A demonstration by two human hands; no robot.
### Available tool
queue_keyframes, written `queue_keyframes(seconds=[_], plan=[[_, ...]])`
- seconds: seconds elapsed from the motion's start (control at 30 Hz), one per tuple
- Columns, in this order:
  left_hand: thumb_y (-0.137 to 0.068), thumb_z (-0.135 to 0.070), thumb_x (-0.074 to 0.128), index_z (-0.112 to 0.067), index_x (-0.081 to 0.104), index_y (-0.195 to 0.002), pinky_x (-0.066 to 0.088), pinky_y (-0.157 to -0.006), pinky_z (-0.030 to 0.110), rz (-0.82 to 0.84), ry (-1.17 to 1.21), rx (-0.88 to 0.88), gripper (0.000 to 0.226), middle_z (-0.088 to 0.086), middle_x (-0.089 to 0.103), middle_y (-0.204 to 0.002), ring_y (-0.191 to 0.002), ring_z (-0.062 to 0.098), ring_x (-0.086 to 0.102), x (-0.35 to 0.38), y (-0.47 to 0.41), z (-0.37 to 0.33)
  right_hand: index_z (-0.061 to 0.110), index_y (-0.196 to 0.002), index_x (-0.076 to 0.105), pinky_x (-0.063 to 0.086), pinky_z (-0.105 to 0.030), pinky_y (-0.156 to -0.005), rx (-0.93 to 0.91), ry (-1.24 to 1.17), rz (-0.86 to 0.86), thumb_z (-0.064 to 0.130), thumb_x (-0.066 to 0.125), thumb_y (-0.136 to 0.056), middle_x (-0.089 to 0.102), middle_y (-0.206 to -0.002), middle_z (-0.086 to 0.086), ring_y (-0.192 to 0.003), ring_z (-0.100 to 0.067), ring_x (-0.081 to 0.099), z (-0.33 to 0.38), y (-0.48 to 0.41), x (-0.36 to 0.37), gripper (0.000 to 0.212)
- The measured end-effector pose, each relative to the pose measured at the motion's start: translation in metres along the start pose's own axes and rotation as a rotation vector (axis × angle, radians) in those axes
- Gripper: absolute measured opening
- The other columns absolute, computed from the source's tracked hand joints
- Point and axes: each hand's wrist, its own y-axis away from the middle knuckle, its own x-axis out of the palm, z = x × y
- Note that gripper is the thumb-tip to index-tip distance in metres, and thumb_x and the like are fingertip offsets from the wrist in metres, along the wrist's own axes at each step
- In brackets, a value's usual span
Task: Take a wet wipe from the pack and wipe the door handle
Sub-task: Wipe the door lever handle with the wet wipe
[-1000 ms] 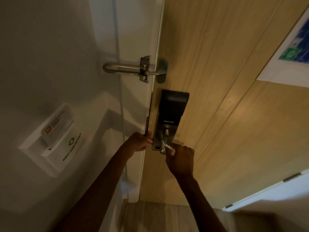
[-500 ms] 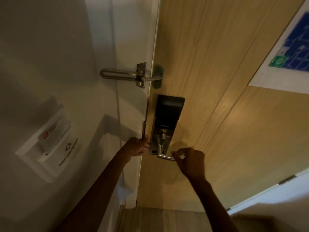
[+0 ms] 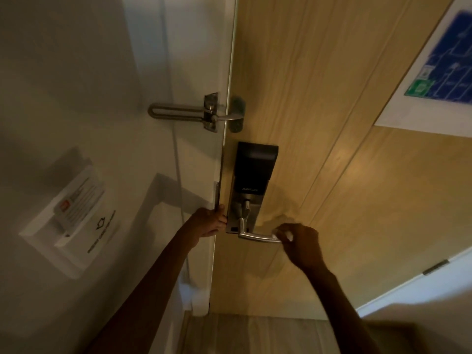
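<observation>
A silver lever door handle (image 3: 258,236) sticks out to the right from a black smart lock (image 3: 251,175) on the wooden door (image 3: 332,175). My right hand (image 3: 302,246) is closed around the handle's right tip, pinching a small white wet wipe (image 3: 281,235) against it. Only bits of the wipe show between the fingers. My left hand (image 3: 208,223) grips the door's edge just left of the lock plate. The wipe pack is not in view.
A metal swing-bar guard (image 3: 201,114) spans the frame and door above the lock. A white key-card holder (image 3: 69,213) hangs on the left wall. An evacuation plan sign (image 3: 439,72) is on the door's upper right. Wood floor (image 3: 255,333) lies below.
My right hand slid with the wipe from the handle's base by the lock plate out to its right tip. The left hand stayed on the door edge.
</observation>
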Motion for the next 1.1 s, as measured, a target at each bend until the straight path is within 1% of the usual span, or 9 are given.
queue_keyframes(seconds=[0.1,0.17,0.23,0.33,0.4,0.53,0.77,0.93,1.1], plan=[[-0.092,-0.056,0.042,-0.017,0.067,-0.085,0.042,-0.071,0.027,0.015,-0.01,0.025,0.047,-0.003,0.072,-0.074,-0.08,0.016,0.059,-0.001,0.003,0.0,0.03,-0.081,0.076,0.045,-0.013,-0.075,0.145,-0.281,0.026,0.023,0.067,-0.088,0.074,-0.085,0.011,-0.086,-0.007,0.068,-0.019,0.005,-0.015,0.014],[-0.092,-0.056,0.043,-0.016,0.069,-0.089,0.042,-0.073,0.029,0.016,0.005,0.023,0.048,-0.007,0.074,-0.069,-0.081,0.017,0.059,-0.001,0.004,0.0,0.029,-0.083,0.076,0.05,-0.021,-0.08,0.285,-0.5,-0.028,0.016,0.07,-0.085,0.075,-0.089,0.006,-0.086,0.0,0.067,-0.017,0.016,-0.01,0.014],[-0.093,-0.055,0.042,-0.012,0.069,-0.096,0.046,-0.077,0.027,0.012,0.012,0.021,0.051,-0.002,0.074,-0.084,-0.08,0.013,0.062,0.0,0.003,0.0,0.029,-0.087,0.076,0.05,-0.022,-0.081,0.354,-0.589,-0.148,0.018,0.073,-0.083,0.075,-0.091,0.005,-0.086,0.004,0.066,-0.009,0.03,-0.004,0.012],[-0.094,-0.054,0.039,-0.006,0.066,-0.112,0.052,-0.084,0.024,-0.001,-0.006,0.023,0.057,0.007,0.07,-0.109,-0.085,0.008,0.065,0.001,0.002,0.0,0.022,-0.094,0.076,0.048,-0.019,-0.075,0.206,-0.382,-0.354,0.022,0.074,-0.082,0.074,-0.09,0.007,-0.084,-0.006,0.067,0.005,0.04,0.003,0.012],[-0.095,-0.054,0.038,-0.006,0.065,-0.115,0.053,-0.083,0.024,-0.005,-0.021,0.023,0.059,0.009,0.069,-0.117,-0.091,0.009,0.066,0.0,0.003,0.0,0.016,-0.094,0.075,0.047,-0.024,-0.079,-0.022,-0.203,-0.407,0.015,0.075,-0.082,0.074,-0.091,0.002,-0.086,-0.012,0.066,0.017,0.036,0.012,0.012],[-0.096,-0.053,0.036,-0.006,0.064,-0.119,0.053,-0.084,0.021,0.032,-0.016,0.004,0.059,0.009,0.067,-0.122,-0.109,0.015,0.065,-0.003,0.008,-0.002,0.011,-0.098,0.071,0.045,-0.033,-0.085,-0.378,0.041,-0.325,0.01,0.071,-0.081,0.073,-0.095,-0.007,-0.092,-0.021,0.065,0.049,0.028,0.043,0.017],[-0.096,-0.053,0.037,-0.007,0.064,-0.119,0.054,-0.09,0.027,0.047,0.007,-0.025,0.057,0.011,0.068,-0.121,-0.108,0.016,0.065,-0.006,0.012,-0.006,0.013,-0.104,0.07,0.047,-0.035,-0.089,-0.512,0.078,-0.185,0.011,0.073,-0.08,0.071,-0.103,-0.005,-0.099,-0.021,0.064,0.061,0.014,0.059,0.025],[-0.098,-0.05,0.035,-0.004,0.06,-0.124,0.05,-0.098,0.031,0.033,-0.017,-0.009,0.059,0.013,0.064,-0.126,-0.116,0.021,0.062,-0.003,0.011,-0.007,0.01,-0.102,0.073,0.055,-0.037,-0.085,-0.33,-0.108,-0.366,0.001,0.079,-0.073,0.074,-0.103,-0.005,-0.098,-0.015,0.068,0.012,0.038,0.027,0.031],[-0.097,-0.051,0.036,-0.005,0.061,-0.122,0.051,-0.096,0.03,0.029,-0.021,-0.013,0.058,0.013,0.065,-0.125,-0.115,0.02,0.062,-0.002,0.005,-0.003,0.022,-0.098,0.073,0.052,-0.023,-0.082,-0.021,-0.323,-0.43,0.01,0.073,-0.083,0.073,-0.099,0.006,-0.094,-0.01,0.068,0.001,0.037,0.016,0.019]])
